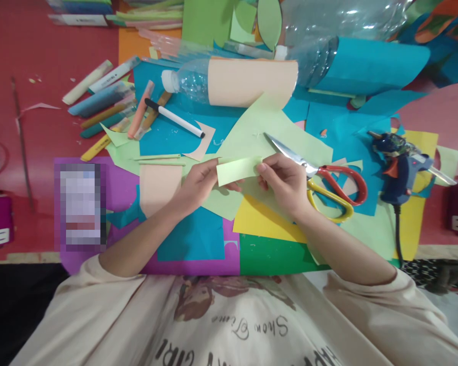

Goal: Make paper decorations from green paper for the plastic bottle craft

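Head view: a pale green paper strip [236, 171] held before the person's chest, above a layered spread of coloured paper. The right hand [284, 184] pinches the strip's right end between thumb and fingers. The left hand [199, 183] meets its left end, with fingers passing behind and showing below the lower edge; because the strip hides the tips, whether they pinch or merely support cannot be told. Holding from both ends probably keeps so light a piece level and flat, its broad face turned up for inspection.

Scissors [310, 170] lie open just beyond the right hand, partly on a large pale green sheet [269, 127]; their handles fall to the right of the wrist, an arrangement that seems to suit a right-handed reach. Farther right, a glue gun [399, 165] rests with its nozzle angled away from the person, presumably for safety, its cord running to the near edge. A peach-wrapped bottle [252, 82] and a blue-wrapped bottle [377, 66] lie on their sides at the far side, perhaps for stability. A white marker [180, 121] with a black cap lies at left, near a peach paper scrap [204, 142]
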Action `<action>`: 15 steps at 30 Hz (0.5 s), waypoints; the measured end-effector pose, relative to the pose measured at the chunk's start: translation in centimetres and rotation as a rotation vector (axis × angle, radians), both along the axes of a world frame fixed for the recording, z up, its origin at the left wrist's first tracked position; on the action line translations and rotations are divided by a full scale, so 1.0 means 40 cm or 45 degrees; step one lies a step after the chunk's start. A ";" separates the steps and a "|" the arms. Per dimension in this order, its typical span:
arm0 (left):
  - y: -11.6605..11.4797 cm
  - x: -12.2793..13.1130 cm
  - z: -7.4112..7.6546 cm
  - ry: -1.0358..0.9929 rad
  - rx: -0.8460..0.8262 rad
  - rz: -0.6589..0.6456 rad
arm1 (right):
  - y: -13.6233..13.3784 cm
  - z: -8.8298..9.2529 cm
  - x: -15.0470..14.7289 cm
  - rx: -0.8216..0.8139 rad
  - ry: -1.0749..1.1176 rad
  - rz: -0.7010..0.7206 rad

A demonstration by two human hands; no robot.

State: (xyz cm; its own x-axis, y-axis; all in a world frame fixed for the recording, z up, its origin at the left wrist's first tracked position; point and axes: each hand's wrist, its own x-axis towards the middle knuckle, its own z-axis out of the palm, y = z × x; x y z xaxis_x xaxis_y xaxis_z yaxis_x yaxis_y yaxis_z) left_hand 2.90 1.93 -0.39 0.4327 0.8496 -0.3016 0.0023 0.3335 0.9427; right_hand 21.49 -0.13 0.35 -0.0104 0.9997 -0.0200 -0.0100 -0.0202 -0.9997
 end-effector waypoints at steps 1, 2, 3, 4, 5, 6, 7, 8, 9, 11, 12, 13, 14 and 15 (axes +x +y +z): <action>0.001 -0.001 -0.006 -0.016 0.031 0.031 | 0.000 0.000 0.001 0.006 -0.005 -0.006; 0.002 -0.002 -0.009 -0.030 0.048 0.058 | 0.001 0.000 0.001 0.013 -0.010 -0.011; 0.003 -0.002 -0.010 -0.038 0.056 0.076 | 0.001 -0.001 0.001 0.018 -0.014 -0.013; 0.004 -0.001 -0.008 -0.040 0.063 0.088 | 0.001 -0.002 0.002 0.022 -0.016 -0.010; 0.004 0.001 -0.004 -0.032 0.076 0.094 | 0.001 -0.002 0.002 0.023 -0.015 -0.006; 0.004 0.003 0.002 -0.011 0.098 0.096 | 0.001 -0.003 0.002 0.020 -0.014 -0.002; 0.003 0.005 0.008 0.018 0.129 0.099 | 0.001 -0.003 0.002 0.014 -0.012 0.001; 0.002 0.007 0.014 0.046 0.162 0.103 | 0.002 -0.003 0.003 0.005 -0.010 0.005; 0.000 0.009 0.019 0.069 0.192 0.106 | 0.002 -0.004 0.003 -0.006 -0.009 0.011; -0.003 0.011 0.023 0.095 0.232 0.116 | 0.002 -0.004 0.004 -0.025 -0.008 0.015; -0.004 0.011 0.022 0.101 0.245 0.121 | 0.002 -0.004 0.004 -0.031 -0.007 0.016; -0.005 0.010 0.020 0.109 0.255 0.123 | 0.002 -0.003 0.005 -0.035 -0.007 0.019; -0.005 0.010 0.018 0.122 0.261 0.124 | 0.002 -0.003 0.005 -0.039 -0.007 0.021; -0.004 0.008 0.015 0.136 0.263 0.128 | 0.002 -0.003 0.006 -0.042 -0.009 0.024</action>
